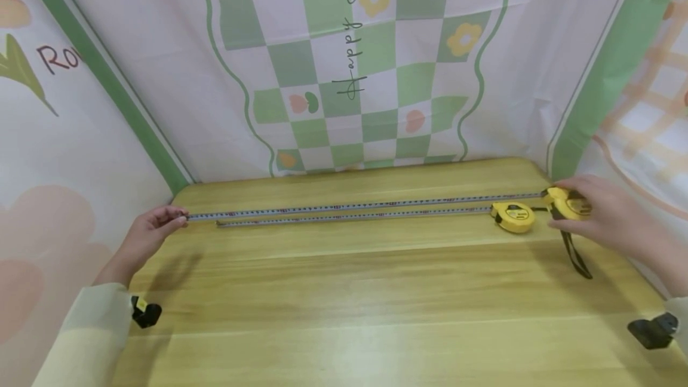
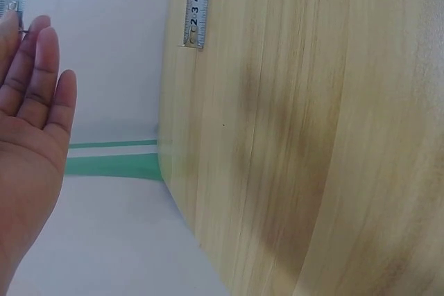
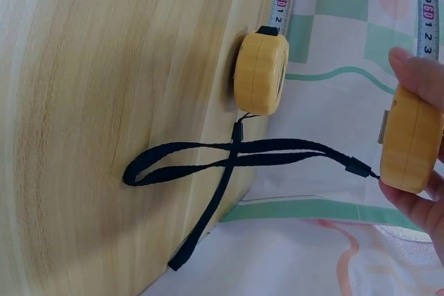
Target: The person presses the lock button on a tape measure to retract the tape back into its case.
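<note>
Between both hands a yellow tape measure (image 1: 571, 205) is drawn out, its blade (image 1: 365, 203) stretched straight above the table. My right hand (image 1: 607, 214) grips the yellow case, and a black wrist strap (image 3: 277, 146) hangs from it. At the other end my left hand (image 1: 153, 233) pinches the blade's tip between thumb and fingers. A second yellow tape measure (image 1: 514, 217) lies on the table near the right hand. Its blade (image 1: 344, 216) also runs out leftward, roughly parallel to the first, and ends short of the left hand.
Both tapes run along the far part of the wooden table (image 1: 344, 309). Behind it hangs a curtain (image 1: 344, 64) with green checks, and more printed cloth flanks both sides. Dark wrist cameras sit at the left cuff (image 1: 146, 313) and right cuff (image 1: 653, 332).
</note>
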Tool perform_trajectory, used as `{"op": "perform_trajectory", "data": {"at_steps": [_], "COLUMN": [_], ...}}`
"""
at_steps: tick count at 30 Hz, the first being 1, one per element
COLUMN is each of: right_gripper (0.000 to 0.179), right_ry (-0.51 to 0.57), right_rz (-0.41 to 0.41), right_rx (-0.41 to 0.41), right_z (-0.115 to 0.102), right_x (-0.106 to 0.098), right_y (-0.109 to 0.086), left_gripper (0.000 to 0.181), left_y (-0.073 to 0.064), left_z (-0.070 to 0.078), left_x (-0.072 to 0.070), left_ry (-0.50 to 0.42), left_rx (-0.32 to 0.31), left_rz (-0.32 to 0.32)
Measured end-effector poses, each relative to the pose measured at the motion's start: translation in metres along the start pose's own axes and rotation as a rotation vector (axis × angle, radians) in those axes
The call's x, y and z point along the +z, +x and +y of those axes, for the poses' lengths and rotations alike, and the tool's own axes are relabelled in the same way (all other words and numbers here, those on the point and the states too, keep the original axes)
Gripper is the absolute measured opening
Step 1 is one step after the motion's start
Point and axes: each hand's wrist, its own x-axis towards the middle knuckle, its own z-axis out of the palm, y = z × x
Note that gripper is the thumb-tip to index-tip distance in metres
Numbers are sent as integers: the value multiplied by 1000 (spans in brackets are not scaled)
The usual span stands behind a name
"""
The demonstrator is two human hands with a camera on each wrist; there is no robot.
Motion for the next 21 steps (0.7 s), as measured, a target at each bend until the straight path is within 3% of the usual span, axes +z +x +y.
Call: {"op": "perform_trajectory", "data": {"at_steps": [15,21], "right_gripper": [75,75], "right_ry": [89,102], "right_rz": [-43,-31], "right_rx": [113,109], "right_z": [-6,-7], "right_x": [-4,-4], "right_y": [-1,-2], "left_gripper": [35,34], "left_y": [2,3], "left_z": [1,2], "left_x": [1,3], "left_ry": [-3,-4], "left_rx": [0,-7], "left_rz": [2,3]}}
